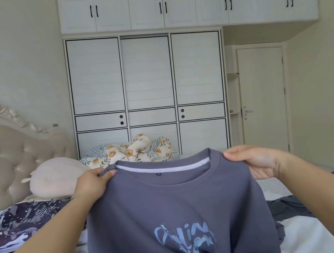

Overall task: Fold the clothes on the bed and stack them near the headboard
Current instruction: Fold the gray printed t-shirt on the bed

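A person holds up a slate-blue T-shirt (174, 212) by its shoulders above the bed (304, 238), the left hand (92, 186) pinching the fabric beside the collar on one side and the right hand (253, 161) gripping the opposite shoulder, fingers curled over the cloth. The shirt hangs front-out toward the camera, its pale blue printed lettering (185, 240) showing across the chest and a white band lining the inside of the neck. Its lower part drapes down out of the frame. On the left, a dark patterned pillow (24, 223) lies at the foot of the tufted, carved headboard (5, 154), with a pale pink plush cushion (56, 177) just beyond it. A floral quilt (135, 150) sits bunched at the far side of the bed, in front of the white wardrobe (149, 90) with its row of upper cabinets. Another dark garment (290, 205) lies spread on the light bedding to the right, beneath the right forearm. A closed door (263, 99) stands at the far right
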